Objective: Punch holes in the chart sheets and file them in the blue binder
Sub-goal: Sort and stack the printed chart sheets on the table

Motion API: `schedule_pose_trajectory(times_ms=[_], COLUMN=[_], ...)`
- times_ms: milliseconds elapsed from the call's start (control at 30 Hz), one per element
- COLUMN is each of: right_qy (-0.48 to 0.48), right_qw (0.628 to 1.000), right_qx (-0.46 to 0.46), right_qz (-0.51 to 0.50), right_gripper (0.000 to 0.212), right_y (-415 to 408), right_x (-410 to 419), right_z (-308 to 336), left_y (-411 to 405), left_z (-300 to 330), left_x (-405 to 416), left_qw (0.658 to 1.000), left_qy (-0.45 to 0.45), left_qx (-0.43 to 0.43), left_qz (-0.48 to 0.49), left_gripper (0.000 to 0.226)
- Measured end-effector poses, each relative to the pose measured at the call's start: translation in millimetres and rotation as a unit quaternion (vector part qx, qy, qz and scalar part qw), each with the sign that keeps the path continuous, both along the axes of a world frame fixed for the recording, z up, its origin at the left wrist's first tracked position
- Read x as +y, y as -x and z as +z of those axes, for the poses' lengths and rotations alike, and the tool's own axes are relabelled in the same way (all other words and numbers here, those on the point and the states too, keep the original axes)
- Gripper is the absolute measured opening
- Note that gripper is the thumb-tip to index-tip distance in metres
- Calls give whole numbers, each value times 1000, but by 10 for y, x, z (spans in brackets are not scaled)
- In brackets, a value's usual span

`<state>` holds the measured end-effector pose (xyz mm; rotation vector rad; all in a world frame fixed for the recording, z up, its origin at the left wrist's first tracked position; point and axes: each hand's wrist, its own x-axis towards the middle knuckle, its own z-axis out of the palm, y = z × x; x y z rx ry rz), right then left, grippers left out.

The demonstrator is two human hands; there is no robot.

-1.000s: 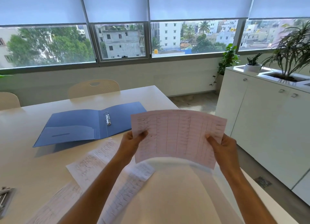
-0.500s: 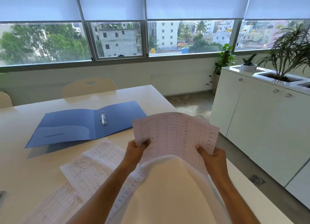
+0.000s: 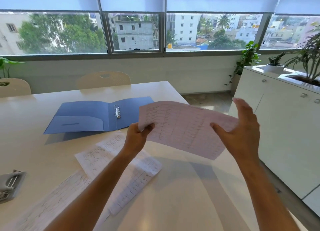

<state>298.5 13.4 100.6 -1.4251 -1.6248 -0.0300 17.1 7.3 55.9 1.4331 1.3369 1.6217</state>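
The right hand (image 3: 242, 132) has let go of the pink sheet (image 3: 183, 127): half a second ago it pinched the sheet's right edge, and now its fingers (image 3: 242, 106) are spread apart and lifted, only the thumb lying near the paper. The left hand (image 3: 136, 135) alone carries the sheet, its fingers clamped on the near left corner, and the sheet has swung flatter and tipped toward the left, held in the air over the right part of the tabletop (image 3: 26, 144).

In my judgement this is a hand-over from two hands to one, so the sheet can be carried across to the punch (image 3: 10, 184), which lies at the left edge of the tabletop, well apart from the sheet. No holes can be made out in the sheet, so punching probably comes next.

The blue binder (image 3: 97, 116) lies open toward the far side, its rings (image 3: 117, 111) bare and nothing filed on them. More sheets (image 3: 110, 161) lie loose between the binder and the near edge, right under the path to the punch; a low pass could drag them. The right edge of the tabletop runs close below the held sheet, with a white cabinet (image 3: 285, 127) beyond the gap. The middle of the tabletop is bare.
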Motion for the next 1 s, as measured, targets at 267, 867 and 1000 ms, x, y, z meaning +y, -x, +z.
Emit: schedule_pose_trajectory(times_ms=[267, 867, 1000], right_qy=[110, 73, 70], right_qw=[978, 957, 961], right_qx=[-125, -219, -145], right_qz=[128, 173, 225], right_gripper=[50, 26, 20], right_y=[445, 1198, 1305], right_x=[-59, 59, 48], right_z=[488, 476, 540], left_y=[154, 1292, 1690], left_z=[122, -83, -383], left_x=[-74, -513, -598], left_qw=[996, 982, 934], left_qy=[-44, 9, 141], left_qx=[69, 26, 143], left_qz=[36, 189, 296], left_gripper=[12, 42, 66])
